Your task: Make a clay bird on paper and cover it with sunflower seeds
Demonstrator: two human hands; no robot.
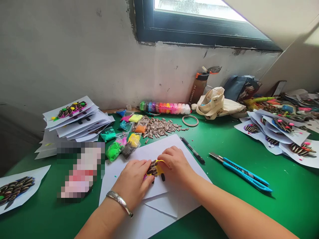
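White paper (pixel 171 147) lies in front of me, with smaller sheets on top. A clay figure covered with striped sunflower seeds (pixel 152 168) rests on it; yellow clay (pixel 160 168) shows at its right, and a small black piece (pixel 163 177) lies below. My left hand (pixel 136 177), with a silver bracelet at the wrist, curls round the figure's left side, fingers above and thumb below. Bent over the yellow clay, my right hand (pixel 177 166) pinches its upper right edge. My fingers cover part of the figure.
A blue utility knife (pixel 244 172) with its blade out and a black pen (pixel 192 150) lie right of the paper. Behind are loose sunflower seeds (pixel 161 127), bagged clay (pixel 115 151) and a tape ring (pixel 190 120). Stacked seed pictures (pixel 74 124) stand left; more pictures (pixel 281 132) lie right.
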